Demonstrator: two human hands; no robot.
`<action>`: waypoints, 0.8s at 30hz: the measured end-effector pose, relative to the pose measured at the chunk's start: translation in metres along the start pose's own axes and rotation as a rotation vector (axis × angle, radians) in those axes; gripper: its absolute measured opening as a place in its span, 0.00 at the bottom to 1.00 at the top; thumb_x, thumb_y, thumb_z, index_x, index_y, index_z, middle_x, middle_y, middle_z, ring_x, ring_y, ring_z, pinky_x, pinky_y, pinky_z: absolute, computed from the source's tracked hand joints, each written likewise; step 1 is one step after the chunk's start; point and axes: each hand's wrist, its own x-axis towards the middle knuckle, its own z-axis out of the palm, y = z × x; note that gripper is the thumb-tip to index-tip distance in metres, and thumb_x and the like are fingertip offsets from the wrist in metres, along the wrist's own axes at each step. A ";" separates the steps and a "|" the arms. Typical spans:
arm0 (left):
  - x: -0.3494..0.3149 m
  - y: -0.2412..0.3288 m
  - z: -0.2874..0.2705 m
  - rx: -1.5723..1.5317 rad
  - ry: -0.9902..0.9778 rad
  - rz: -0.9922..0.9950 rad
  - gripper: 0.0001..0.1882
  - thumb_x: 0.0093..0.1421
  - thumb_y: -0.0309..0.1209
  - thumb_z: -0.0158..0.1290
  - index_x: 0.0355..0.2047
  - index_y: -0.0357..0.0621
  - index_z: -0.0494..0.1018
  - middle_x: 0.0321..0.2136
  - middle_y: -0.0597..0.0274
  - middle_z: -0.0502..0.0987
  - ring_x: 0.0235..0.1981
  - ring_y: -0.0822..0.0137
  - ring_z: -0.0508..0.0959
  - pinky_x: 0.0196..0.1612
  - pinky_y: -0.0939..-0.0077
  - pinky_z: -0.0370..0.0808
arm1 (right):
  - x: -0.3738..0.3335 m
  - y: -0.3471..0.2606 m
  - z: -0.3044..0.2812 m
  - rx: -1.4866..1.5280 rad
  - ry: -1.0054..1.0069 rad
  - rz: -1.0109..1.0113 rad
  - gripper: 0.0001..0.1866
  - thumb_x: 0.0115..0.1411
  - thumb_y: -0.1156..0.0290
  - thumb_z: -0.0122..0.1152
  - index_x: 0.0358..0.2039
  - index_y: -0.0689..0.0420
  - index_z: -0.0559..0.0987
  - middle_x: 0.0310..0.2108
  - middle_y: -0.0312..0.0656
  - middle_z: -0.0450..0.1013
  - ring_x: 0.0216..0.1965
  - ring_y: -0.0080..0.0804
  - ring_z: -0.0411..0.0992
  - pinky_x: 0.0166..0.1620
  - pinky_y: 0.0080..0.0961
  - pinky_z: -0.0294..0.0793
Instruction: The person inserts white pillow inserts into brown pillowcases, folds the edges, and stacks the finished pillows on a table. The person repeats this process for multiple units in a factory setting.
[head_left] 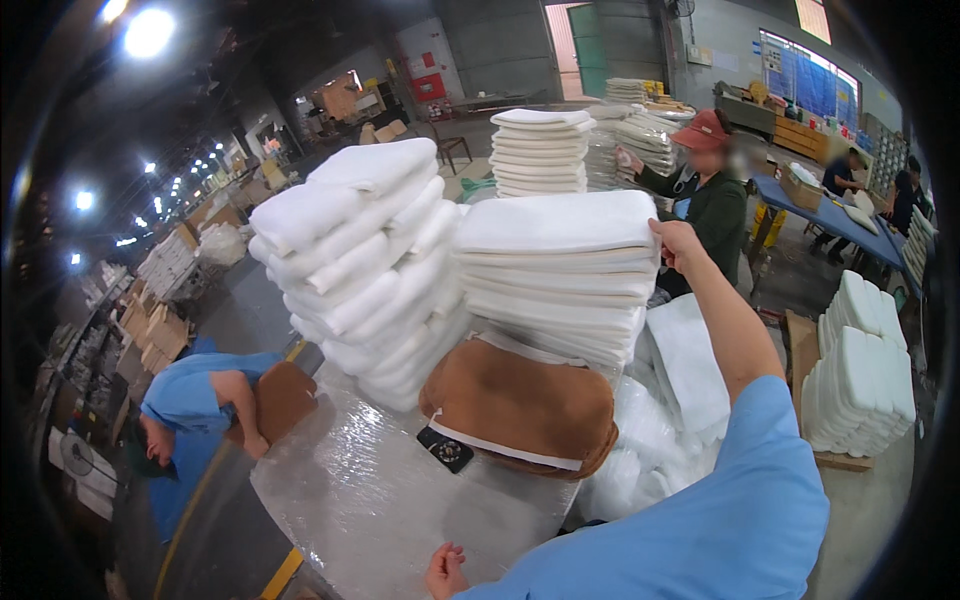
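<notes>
My right hand [675,245] reaches far out and pinches the right edge of the top white padding sheet [560,220] on a tall folded stack. Low at the picture's bottom edge, my left hand [447,572] hovers over the plastic-covered table [370,490], its fingers loosely curled and apart, holding nothing. In front of the stack lies a pile of brown fabric covers [520,400] with white edging strips. A black phone [445,449] rests against the pile's near left side. Left of the stack rises a leaning heap of thick white pads [370,250].
A person in a red cap [700,190] stands behind the stack. To the left, a person in blue [210,400] bends over a brown piece [282,403]. Clear plastic wrap [640,440] bunches right of the covers. More white pads [860,370] stand at the right.
</notes>
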 end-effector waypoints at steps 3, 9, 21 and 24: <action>0.008 -0.010 0.008 0.000 -0.056 0.052 0.20 0.75 0.39 0.54 0.60 0.39 0.78 0.48 0.52 0.86 0.45 0.64 0.85 0.51 0.68 0.81 | 0.007 -0.021 0.000 0.121 -0.005 0.037 0.23 0.59 0.44 0.76 0.26 0.49 0.77 0.19 0.29 0.65 0.17 0.21 0.59 0.23 0.27 0.56; 0.011 -0.021 0.016 -0.050 -0.003 0.105 0.21 0.76 0.40 0.55 0.61 0.39 0.77 0.47 0.51 0.86 0.45 0.64 0.85 0.50 0.68 0.82 | 0.006 -0.058 0.015 0.203 -0.114 0.146 0.26 0.56 0.35 0.75 0.38 0.44 0.81 0.31 0.30 0.73 0.28 0.22 0.66 0.31 0.29 0.64; 0.024 0.000 0.020 -0.066 -0.003 0.056 0.20 0.76 0.35 0.53 0.62 0.36 0.76 0.51 0.48 0.85 0.49 0.61 0.85 0.55 0.68 0.81 | -0.022 -0.013 0.051 0.674 -0.289 0.086 0.32 0.60 0.73 0.69 0.64 0.61 0.71 0.57 0.50 0.75 0.57 0.50 0.75 0.61 0.58 0.75; 0.026 0.017 0.026 -0.015 -0.101 0.116 0.22 0.76 0.35 0.54 0.64 0.37 0.74 0.53 0.46 0.84 0.52 0.59 0.84 0.57 0.67 0.80 | -0.046 0.015 0.033 0.719 -0.227 -0.130 0.33 0.57 0.76 0.67 0.64 0.61 0.70 0.58 0.50 0.74 0.58 0.49 0.75 0.61 0.56 0.76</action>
